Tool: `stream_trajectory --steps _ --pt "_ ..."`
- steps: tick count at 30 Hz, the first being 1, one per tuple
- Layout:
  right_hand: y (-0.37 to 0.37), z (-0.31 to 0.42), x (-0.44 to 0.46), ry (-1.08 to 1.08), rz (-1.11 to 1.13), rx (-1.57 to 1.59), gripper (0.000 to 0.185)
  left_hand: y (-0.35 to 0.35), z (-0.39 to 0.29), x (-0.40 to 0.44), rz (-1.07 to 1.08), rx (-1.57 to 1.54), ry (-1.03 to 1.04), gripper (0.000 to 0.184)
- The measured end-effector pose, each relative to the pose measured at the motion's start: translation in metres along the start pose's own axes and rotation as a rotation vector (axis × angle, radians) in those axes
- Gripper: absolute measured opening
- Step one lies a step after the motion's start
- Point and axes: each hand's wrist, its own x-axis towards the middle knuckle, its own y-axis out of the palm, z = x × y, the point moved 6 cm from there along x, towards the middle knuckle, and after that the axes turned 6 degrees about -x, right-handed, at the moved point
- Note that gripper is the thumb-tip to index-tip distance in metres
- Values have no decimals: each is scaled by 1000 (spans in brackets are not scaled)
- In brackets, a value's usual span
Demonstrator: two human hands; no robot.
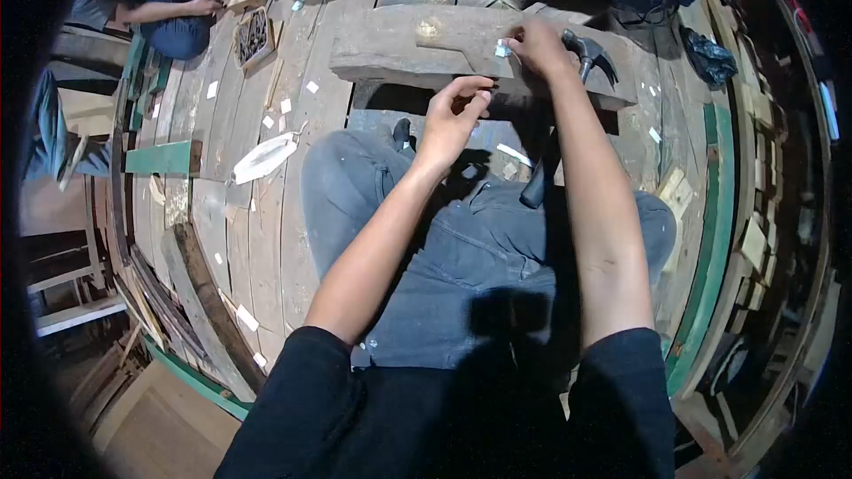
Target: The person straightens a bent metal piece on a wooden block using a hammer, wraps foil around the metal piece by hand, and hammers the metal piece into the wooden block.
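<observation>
A thick wooden beam (382, 46) lies across the floor before my folded legs, with a bent metal rod (448, 50) on top. Over its near edge is my left hand (454, 117), thumb and fingers curled together; whatever is between the tips is too small to make out. My right hand (536, 47) is above the beam, its fingers closed at a small white-and-blue scrap (503, 49). Just right of that hand, a claw hammer (596, 60) rests with its head on the beam, and its dark handle slopes down towards my lap, partly behind my forearm.
At upper left, another person's hand (206, 5) holds a hammer beside a box of nails (254, 38). A white elongated packet (266, 158) and paper scraps litter the plank floor (293, 62). Green rails (710, 239) edge the platform; a black plastic bag (708, 58) lies at right.
</observation>
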Motion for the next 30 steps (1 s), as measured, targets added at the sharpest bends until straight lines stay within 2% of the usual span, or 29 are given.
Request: stream_trajectory --steps 4,6,8,10,12,14,16,19,20,21,24,26,27,29,30 --pt "-63 22 -69 -61 -419 100 43 4 -1 0 27 -16 34 21" --pt "-73 -1 -117 50 -609 175 49 3 -2 1 34 -15 65 20" --pt "-65 -23 -174 351 -644 -129 53 5 -7 -1 26 -49 93 20" --pt "-17 -55 -195 611 -236 293 50 7 -10 -2 16 -80 50 19" --pt "34 -59 -190 387 -87 543 40 8 -12 -4 30 -111 52 18" --pt "39 -22 -197 540 -78 1189 30 3 -11 -4 15 -107 92 17" --pt "15 -2 -198 535 -223 1356 23 -5 -12 -4 -32 -139 27 16" --pt "-6 3 -210 482 -208 1129 24 -17 -14 -4 -69 -272 74 15" --pt "-9 4 -220 415 -173 1015 32 -17 -14 -3 -77 -284 67 15" --pt "-23 12 -224 303 -258 783 40 -16 -15 -1 -83 -297 63 15" --pt "-46 30 -231 203 -253 446 56 -14 -17 -2 -77 -298 61 14" --pt "-72 62 -228 138 -244 333 53 -14 -17 -1 -62 -287 66 14" --pt "-83 76 -225 -49 -365 139 52 -16 -18 -2 -76 -289 69 14" --pt "-92 82 -221 43 -319 185 54 -19 -17 -2 -90 -321 72 13" --pt "-94 88 -218 16 -346 183 54 -21 -18 0 -101 -338 81 13"
